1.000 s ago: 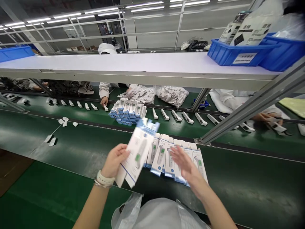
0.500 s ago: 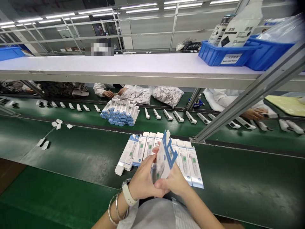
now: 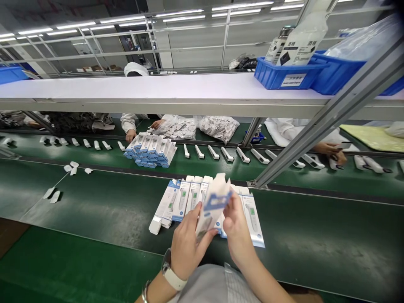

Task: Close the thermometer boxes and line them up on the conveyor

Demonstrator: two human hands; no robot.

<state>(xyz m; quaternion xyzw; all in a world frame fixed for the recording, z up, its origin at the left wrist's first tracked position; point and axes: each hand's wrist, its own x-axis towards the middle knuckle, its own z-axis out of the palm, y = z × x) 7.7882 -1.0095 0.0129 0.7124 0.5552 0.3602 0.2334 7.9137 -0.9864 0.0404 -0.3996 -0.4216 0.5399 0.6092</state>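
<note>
A white and blue thermometer box (image 3: 212, 207), its top flaps standing open, is tilted up over the bench in front of me. My left hand (image 3: 187, 237) grips its lower part from the left, thumb across the near side. At the box's upper right edge my right hand (image 3: 237, 233) has its fingers and thumb bent against the cardboard near the flaps. Beneath and behind the hands lies a row of flat thermometer boxes (image 3: 181, 201), printed with a device with a green display. My hands and the raised box hide the middle of that row.
A stack of boxes (image 3: 151, 149) and spaced white thermometers (image 3: 227, 155) lie on the green belt behind. White plastic pieces (image 3: 55, 196) lie at left. A shelf (image 3: 176, 88) with blue bins (image 3: 288, 78) crosses above; a metal post (image 3: 303, 122) slants at right. Co-workers' hands (image 3: 131, 134) show across the belt.
The box has turned so its flaps and blue edge face me more. My right hand has moved from the box's lower part up to its upper right edge. A co-worker's hand has reached the stack.
</note>
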